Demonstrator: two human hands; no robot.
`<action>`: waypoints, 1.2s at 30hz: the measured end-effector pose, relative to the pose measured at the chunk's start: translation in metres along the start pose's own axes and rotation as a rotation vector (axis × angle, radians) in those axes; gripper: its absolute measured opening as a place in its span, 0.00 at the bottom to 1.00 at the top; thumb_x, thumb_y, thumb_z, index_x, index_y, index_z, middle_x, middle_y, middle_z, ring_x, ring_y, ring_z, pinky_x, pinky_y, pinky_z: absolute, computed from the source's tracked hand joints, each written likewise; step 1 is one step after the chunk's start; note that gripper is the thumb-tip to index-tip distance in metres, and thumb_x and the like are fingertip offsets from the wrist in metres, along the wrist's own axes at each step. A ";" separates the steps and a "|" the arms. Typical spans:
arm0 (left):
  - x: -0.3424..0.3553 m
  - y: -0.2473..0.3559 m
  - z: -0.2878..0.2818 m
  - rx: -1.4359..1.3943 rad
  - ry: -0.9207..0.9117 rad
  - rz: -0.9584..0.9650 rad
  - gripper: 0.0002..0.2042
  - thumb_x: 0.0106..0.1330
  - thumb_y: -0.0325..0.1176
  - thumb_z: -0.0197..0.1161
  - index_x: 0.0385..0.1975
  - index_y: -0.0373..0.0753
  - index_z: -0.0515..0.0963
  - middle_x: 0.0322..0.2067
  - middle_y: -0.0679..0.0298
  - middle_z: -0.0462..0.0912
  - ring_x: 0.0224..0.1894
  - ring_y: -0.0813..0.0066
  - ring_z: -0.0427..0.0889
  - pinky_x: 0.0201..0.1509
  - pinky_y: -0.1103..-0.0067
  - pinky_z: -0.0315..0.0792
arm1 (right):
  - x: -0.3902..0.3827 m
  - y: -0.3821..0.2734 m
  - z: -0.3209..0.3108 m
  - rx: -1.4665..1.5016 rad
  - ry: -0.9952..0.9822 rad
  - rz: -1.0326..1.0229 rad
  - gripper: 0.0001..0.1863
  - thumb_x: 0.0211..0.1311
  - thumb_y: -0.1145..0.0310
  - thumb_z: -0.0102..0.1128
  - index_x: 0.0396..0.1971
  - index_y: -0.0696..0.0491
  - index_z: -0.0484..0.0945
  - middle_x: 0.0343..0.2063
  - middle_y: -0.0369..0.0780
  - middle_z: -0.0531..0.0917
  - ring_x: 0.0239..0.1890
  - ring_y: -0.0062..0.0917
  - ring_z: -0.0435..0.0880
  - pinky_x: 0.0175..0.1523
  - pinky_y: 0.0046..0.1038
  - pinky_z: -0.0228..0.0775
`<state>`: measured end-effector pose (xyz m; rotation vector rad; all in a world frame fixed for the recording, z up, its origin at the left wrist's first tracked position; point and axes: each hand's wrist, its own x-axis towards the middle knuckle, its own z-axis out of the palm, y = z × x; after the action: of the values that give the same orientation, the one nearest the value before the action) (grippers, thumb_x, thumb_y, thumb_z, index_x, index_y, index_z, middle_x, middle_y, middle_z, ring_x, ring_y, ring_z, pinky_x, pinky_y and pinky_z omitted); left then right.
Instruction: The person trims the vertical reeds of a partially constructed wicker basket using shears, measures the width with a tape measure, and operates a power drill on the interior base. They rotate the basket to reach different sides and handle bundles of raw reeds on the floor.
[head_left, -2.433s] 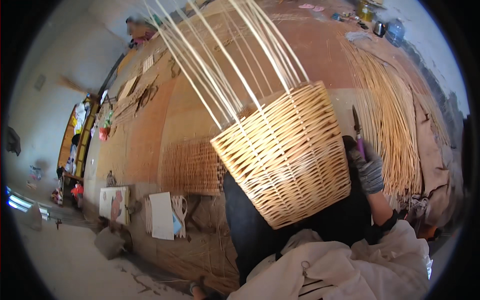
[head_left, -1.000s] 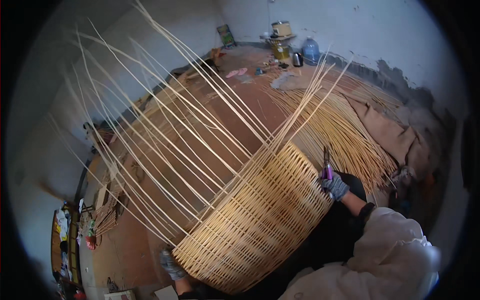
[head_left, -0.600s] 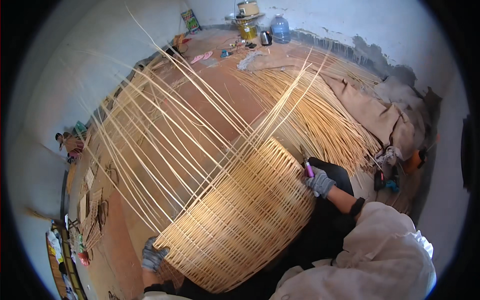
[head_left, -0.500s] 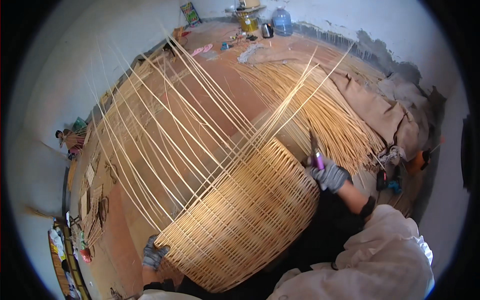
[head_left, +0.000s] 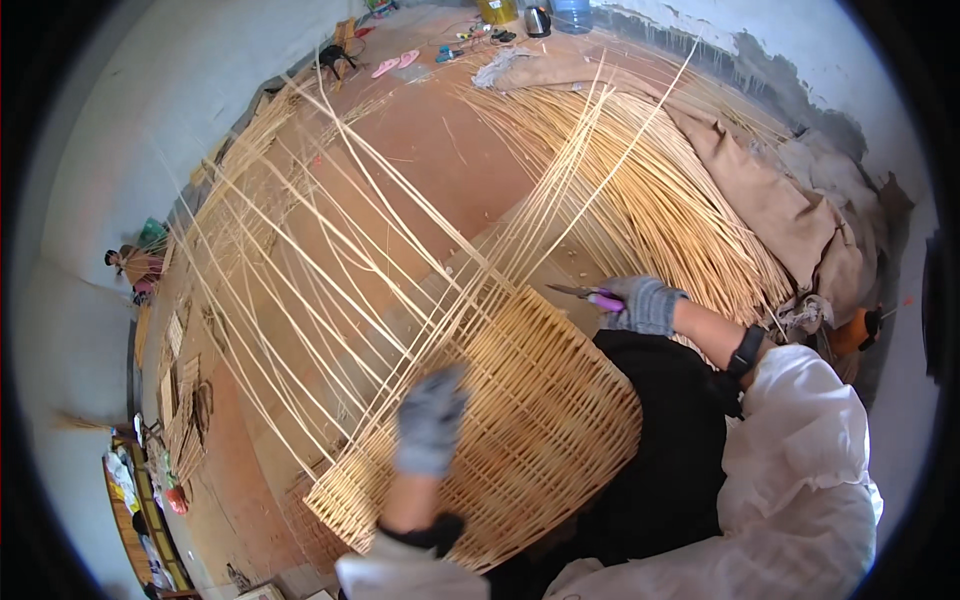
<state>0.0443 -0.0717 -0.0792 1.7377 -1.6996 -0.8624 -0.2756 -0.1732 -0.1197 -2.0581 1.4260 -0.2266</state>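
Observation:
A half-woven wicker basket [head_left: 530,400] lies tilted across my lap, its long uncut willow rods [head_left: 350,250] fanning away from the far rim. My right hand [head_left: 645,305], in a grey glove, is closed round purple-handled scissors [head_left: 603,299] beyond the basket's right corner. Their dark blades point left toward the rim. My left hand [head_left: 430,420], also gloved in grey, is over the basket's left part, close to where the upright rods leave the weave. Motion blurs its fingers, so their grip does not show.
A thick spread of loose willow rods [head_left: 680,210] lies at the right, partly under a brown cloth [head_left: 760,180]. Pink slippers [head_left: 395,63], a kettle [head_left: 537,20] and a water jug [head_left: 572,15] stand at the back. A shelf [head_left: 130,510] is at the left wall.
My left hand has left the basket's lower left corner and moved up and right over the weave. My right hand has turned the scissors from pointing up to pointing left.

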 end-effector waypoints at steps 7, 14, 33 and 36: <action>0.081 0.041 0.072 -0.083 0.211 0.070 0.10 0.51 0.30 0.59 0.34 0.36 0.75 0.30 0.57 0.75 0.30 0.63 0.73 0.36 0.73 0.69 | 0.024 -0.014 0.010 -0.013 -0.022 -0.147 0.25 0.44 0.48 0.57 0.34 0.55 0.73 0.30 0.47 0.77 0.33 0.40 0.75 0.40 0.31 0.66; 0.091 0.035 0.073 0.475 0.336 0.412 0.09 0.49 0.33 0.60 0.29 0.38 0.77 0.27 0.57 0.74 0.30 0.61 0.73 0.36 0.72 0.69 | 0.035 -0.022 0.015 -0.088 -0.068 0.086 0.21 0.46 0.53 0.58 0.32 0.56 0.73 0.23 0.47 0.76 0.23 0.36 0.76 0.31 0.31 0.68; 0.103 0.027 0.093 0.559 0.411 0.134 0.08 0.51 0.38 0.55 0.22 0.43 0.77 0.25 0.59 0.72 0.29 0.61 0.73 0.33 0.68 0.69 | 0.070 -0.055 0.024 0.605 0.171 -0.348 0.14 0.43 0.72 0.55 0.34 0.55 0.70 0.27 0.46 0.75 0.30 0.32 0.75 0.38 0.28 0.67; 0.103 0.031 0.087 0.572 0.442 0.081 0.08 0.51 0.36 0.56 0.24 0.41 0.78 0.26 0.57 0.73 0.29 0.61 0.74 0.34 0.72 0.69 | 0.077 -0.059 0.034 0.619 0.198 -0.390 0.14 0.42 0.74 0.54 0.34 0.55 0.70 0.27 0.46 0.74 0.29 0.33 0.74 0.37 0.27 0.67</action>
<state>-0.0431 -0.1720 -0.1178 2.0027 -1.7826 0.0766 -0.1827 -0.2152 -0.1282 -1.7889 0.8809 -0.9297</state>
